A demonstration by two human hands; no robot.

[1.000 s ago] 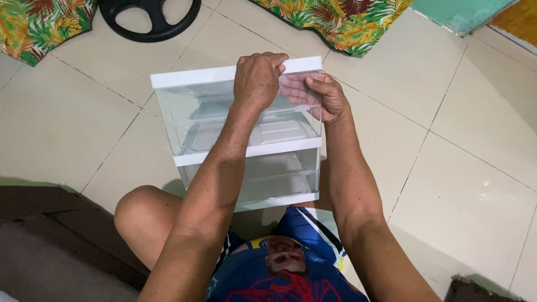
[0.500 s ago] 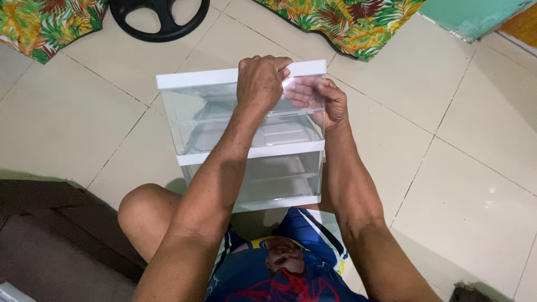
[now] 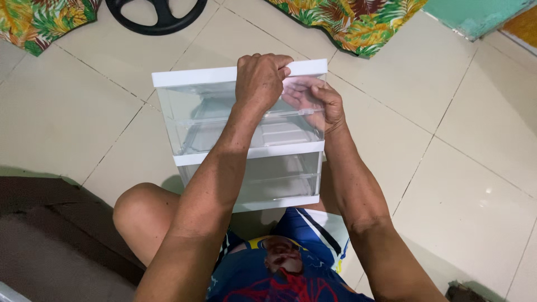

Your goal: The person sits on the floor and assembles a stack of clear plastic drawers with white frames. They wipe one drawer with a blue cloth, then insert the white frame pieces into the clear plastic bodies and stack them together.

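Since a second ago the clear drawer unit (image 3: 246, 145) has barely shifted, and both hands remain at its top right corner. It stands on the tiled floor (image 3: 475, 168) before the person's knee. The left hand (image 3: 260, 81) curls its fingers over the white top rim; the right hand (image 3: 316, 100) presses spread fingers flat against the clear side wall. If the grip slips, the light unit could tip forward. No labels or packages show; patterned leafy cloth (image 3: 352, 22) and a black steering wheel (image 3: 156, 14) lie beyond.

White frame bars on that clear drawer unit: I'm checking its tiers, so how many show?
3. Top bar under the left hand; middle bar across the centre; bottom bar nearest the person. The arms may hide parts.
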